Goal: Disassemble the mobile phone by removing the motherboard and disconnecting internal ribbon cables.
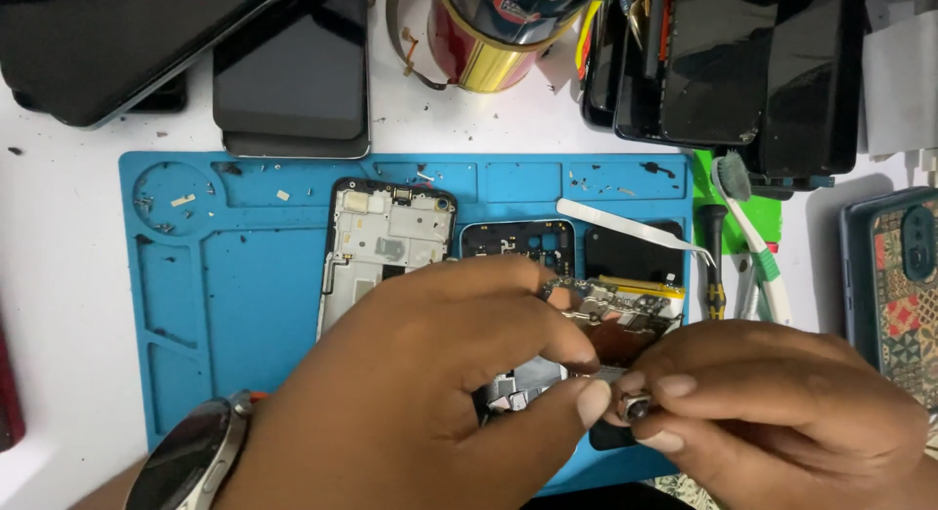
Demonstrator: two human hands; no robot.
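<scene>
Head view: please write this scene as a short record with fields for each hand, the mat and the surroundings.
left hand: holds a phone circuit board; wrist wears a watch
right hand: pinches a small metal part at the board's edge
mat: blue, carrying an opened phone frame
surroundings: toothbrush, dark phone screens

Single head-worn camera looked steeply down, almost overhead, onto the white table from close range; blue mat filled centre frame, table's far edge cropped out.
</scene>
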